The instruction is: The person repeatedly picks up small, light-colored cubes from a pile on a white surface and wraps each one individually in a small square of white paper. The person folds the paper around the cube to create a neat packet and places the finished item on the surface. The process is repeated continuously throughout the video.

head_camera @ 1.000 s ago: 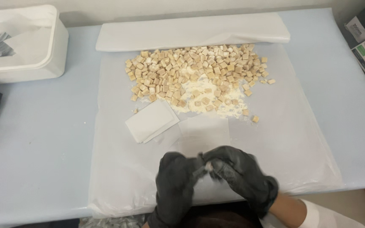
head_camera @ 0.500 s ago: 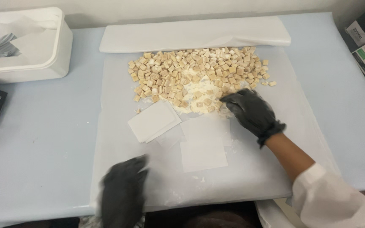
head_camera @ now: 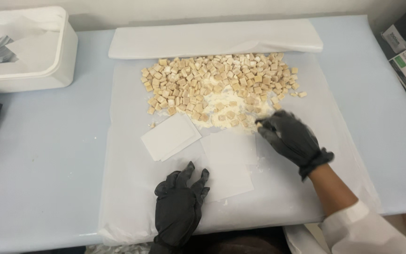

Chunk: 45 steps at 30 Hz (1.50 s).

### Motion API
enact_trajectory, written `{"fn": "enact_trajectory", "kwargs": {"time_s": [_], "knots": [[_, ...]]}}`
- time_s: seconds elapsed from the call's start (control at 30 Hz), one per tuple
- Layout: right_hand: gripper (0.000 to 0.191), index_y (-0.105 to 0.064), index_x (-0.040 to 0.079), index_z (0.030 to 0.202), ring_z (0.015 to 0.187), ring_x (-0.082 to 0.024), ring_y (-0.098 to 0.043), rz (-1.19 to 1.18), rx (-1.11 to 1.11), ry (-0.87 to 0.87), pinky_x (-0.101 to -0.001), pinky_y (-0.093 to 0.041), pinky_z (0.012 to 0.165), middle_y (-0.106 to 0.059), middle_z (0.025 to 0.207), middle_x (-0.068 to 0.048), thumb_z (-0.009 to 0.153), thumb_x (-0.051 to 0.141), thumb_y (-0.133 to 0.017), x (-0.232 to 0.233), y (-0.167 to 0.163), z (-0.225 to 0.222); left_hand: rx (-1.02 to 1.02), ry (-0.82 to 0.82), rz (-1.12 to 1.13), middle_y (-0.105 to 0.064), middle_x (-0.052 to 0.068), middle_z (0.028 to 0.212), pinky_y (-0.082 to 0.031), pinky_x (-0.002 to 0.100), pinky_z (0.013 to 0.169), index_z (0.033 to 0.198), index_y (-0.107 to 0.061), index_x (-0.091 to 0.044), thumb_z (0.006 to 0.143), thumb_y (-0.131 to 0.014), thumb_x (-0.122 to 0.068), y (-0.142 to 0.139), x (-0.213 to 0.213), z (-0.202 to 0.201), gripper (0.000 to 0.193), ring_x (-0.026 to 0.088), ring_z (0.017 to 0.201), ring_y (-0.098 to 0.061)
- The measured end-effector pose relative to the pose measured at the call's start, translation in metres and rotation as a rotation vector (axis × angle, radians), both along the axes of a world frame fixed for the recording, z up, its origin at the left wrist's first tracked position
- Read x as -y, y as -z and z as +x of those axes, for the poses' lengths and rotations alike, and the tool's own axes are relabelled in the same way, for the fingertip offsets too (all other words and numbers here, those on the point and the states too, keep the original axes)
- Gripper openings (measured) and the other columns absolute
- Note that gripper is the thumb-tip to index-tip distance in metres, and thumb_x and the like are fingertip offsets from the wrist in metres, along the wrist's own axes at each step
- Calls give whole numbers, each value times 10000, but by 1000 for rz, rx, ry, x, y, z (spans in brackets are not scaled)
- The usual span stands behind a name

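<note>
Right hand [head_camera: 290, 137] (gloved, fingers curled; grip unclear) is touching the cube pile [head_camera: 217, 84]; left hand [head_camera: 179, 204], fingers spread, is pressing translucent paper [head_camera: 226, 162] below the pile.

Pale blue table [head_camera: 48, 155] stands against a light wall [head_camera: 212, 7].

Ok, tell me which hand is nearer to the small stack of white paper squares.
Left. The left hand lies flat just below the stack of white paper squares; the right hand is farther right, at the edge of the pile of tan cubes.
</note>
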State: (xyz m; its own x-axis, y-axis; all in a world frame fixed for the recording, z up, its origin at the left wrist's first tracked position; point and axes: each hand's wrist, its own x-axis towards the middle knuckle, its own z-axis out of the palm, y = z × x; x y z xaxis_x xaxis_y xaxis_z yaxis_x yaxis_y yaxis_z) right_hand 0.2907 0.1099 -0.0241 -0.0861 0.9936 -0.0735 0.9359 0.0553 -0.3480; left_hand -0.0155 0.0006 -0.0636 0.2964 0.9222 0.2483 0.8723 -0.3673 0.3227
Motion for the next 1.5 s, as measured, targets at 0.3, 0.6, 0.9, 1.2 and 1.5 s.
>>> {"fn": "enact_trajectory", "kwargs": {"time_s": [0.3,0.6,0.9,1.2,1.5], "knots": [[361,-720,165,1284,1034,-271,-708,12,-196,137,-382,-541,930,-725,1191,-97,986,307,-572,40,-5,1,160,-86,120,-648,59,1174,-400,464,895,1260,-715,-173,854,-714,-238,4,5,1,411,279,1073,-555],[366,-704,179,1256,864,-254,-721,-20,-308,37,-357,-582,807,-743,1094,-73,916,300,-648,64,-1,-40,152,-50,212,-641,69,1179,-411,465,856,1184,-753,-150,855,-717,-239,8,-3,12,343,282,1055,-574],[468,-641,162,1347,1015,-244,-705,-146,-511,-148,-346,-559,877,-683,1145,-83,886,221,-702,97,22,-74,411,57,-64,-651,90,1318,-529,371,912,1222,-682,-151,803,-626,5,3,-5,5,450,260,1149,-608],[449,-620,87,1405,1180,-304,-625,-48,-660,-382,-406,-497,976,-609,1365,-132,959,137,-593,83,26,-69,284,212,77,-733,53,1166,-429,440,890,1135,-743,-143,772,-711,-63,7,-8,1,373,343,1009,-598],[376,-724,163,1246,1182,-342,-567,133,-273,-361,-500,-451,972,-676,1170,-80,899,301,-684,80,25,-69,378,-52,-27,-761,76,874,-477,431,867,989,-747,-129,894,-737,-186,-7,-39,18,111,311,813,-661]]}}
